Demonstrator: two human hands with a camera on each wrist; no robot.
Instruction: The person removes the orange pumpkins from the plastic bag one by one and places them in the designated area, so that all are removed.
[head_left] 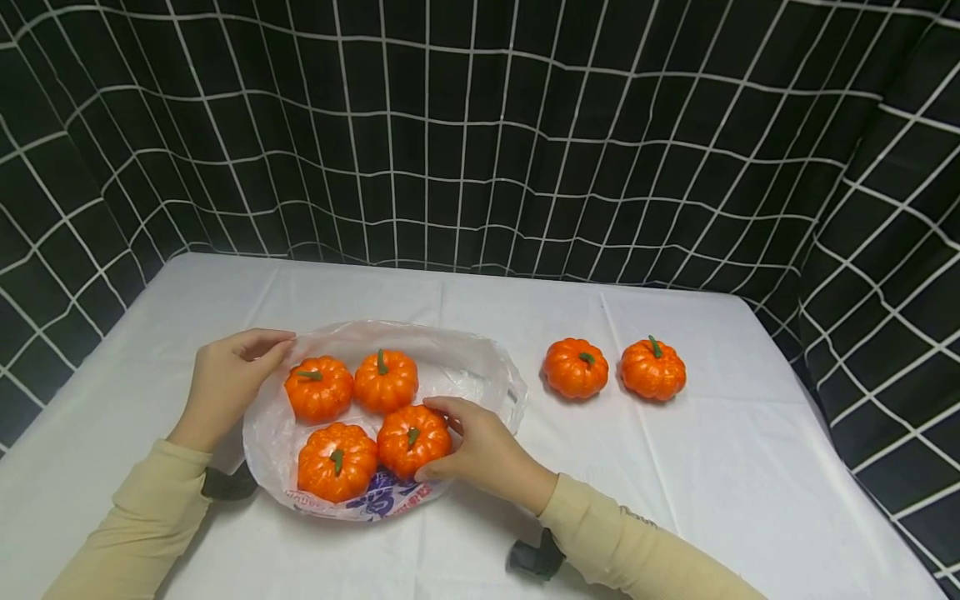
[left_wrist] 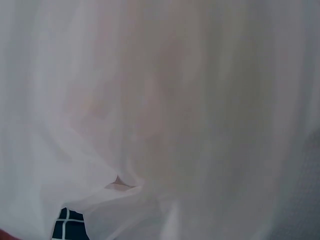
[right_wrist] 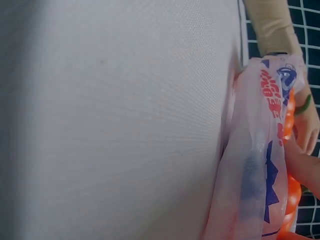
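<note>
A white plastic bag [head_left: 480,354] lies spread with its mouth up, red and blue print along its near side. My left hand [head_left: 228,379] pinches the bag's left rim between thumb and fingers. Inside are a back left pumpkin [head_left: 321,400], a back right pumpkin [head_left: 386,392], a front left pumpkin [head_left: 333,479] and a front right pumpkin [head_left: 408,457], all small, orange and green-stemmed. My right hand [head_left: 487,454] grips the front right one from its right side, thumb near and fingers beyond. The bag's plastic [left_wrist: 150,100] fills most of the left wrist view.
Two more orange pumpkins sit on the white tablecloth right of the bag: a nearer one [head_left: 576,368] and one farther right [head_left: 653,369]. A black curtain [head_left: 480,142] with a white grid hangs behind and beside the table.
</note>
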